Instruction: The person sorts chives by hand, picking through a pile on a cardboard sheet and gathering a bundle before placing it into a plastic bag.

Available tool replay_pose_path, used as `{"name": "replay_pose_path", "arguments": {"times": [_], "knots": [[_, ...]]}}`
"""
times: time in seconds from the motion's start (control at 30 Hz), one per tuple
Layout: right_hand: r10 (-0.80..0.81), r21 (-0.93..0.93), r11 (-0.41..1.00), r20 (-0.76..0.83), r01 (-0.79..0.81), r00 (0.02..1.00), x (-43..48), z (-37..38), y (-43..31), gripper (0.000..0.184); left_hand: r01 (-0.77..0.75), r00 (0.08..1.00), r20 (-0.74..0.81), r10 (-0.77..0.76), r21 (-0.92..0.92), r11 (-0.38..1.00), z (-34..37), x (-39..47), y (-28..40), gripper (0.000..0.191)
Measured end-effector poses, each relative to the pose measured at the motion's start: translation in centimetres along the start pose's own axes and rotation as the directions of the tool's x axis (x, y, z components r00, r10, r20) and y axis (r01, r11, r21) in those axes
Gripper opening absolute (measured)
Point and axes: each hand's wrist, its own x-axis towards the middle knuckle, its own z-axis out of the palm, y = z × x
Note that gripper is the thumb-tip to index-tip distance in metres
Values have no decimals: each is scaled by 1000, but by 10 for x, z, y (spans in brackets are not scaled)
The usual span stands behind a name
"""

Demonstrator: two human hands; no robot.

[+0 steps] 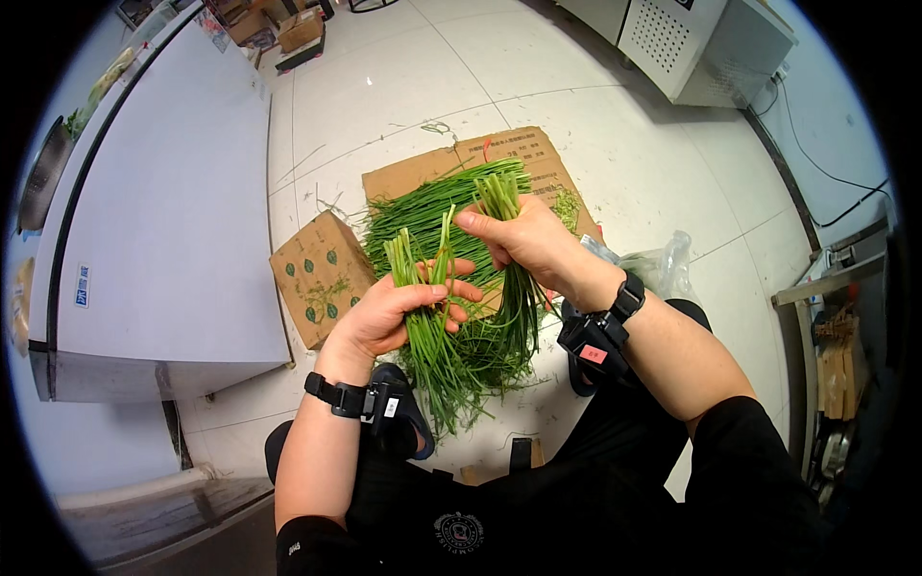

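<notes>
My left hand (389,309) holds a loose bunch of garlic chives (432,345), its pale stem ends pointing up and the green leaves hanging below. My right hand (533,230) grips a second, tighter bunch of chives (498,194), stem ends up, with dark leaves trailing beneath the palm. The right thumb and forefinger are close to a stalk standing up from the left bunch; whether they touch it I cannot tell. Behind both hands, a pile of chives (432,209) lies on a flattened cardboard sheet (403,180). Tangled trimmings (497,353) lie on the floor between my feet.
A cardboard box (313,277) with leaf prints stands left of the sheet, near a large white appliance (166,201). To the right are small cut bits (566,209) and a clear plastic bag (666,259). A metal cabinet (691,50) stands at the far right on the tiled floor.
</notes>
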Motion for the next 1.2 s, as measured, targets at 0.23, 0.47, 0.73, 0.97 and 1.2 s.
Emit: {"name": "replay_pose_path", "arguments": {"times": [0.23, 0.47, 0.73, 0.97, 1.2], "knots": [[31, -28, 999, -28, -32, 999, 2, -1, 1, 30, 25, 998, -58, -17, 132, 991, 2, -2, 3, 45], [-23, -133, 991, -73, 14, 997, 0, 7, 6, 19, 12, 994, -105, 28, 359, 933, 1, 2, -4, 46], [-33, -13, 999, -214, 31, 976, 8, -8, 3, 17, -292, 912, -224, 343, 233, 928, -7, 1, -3, 38], [-229, -282, 951, -372, 125, 899, 13, -25, -5, 16, -387, 699, -470, 539, 386, 837, -27, -34, 22, 30], [-200, -218, 965, -265, 144, 943, 8, -18, -10, 16, 85, 626, -605, 492, 680, 728, -19, -47, 31, 16]]}}
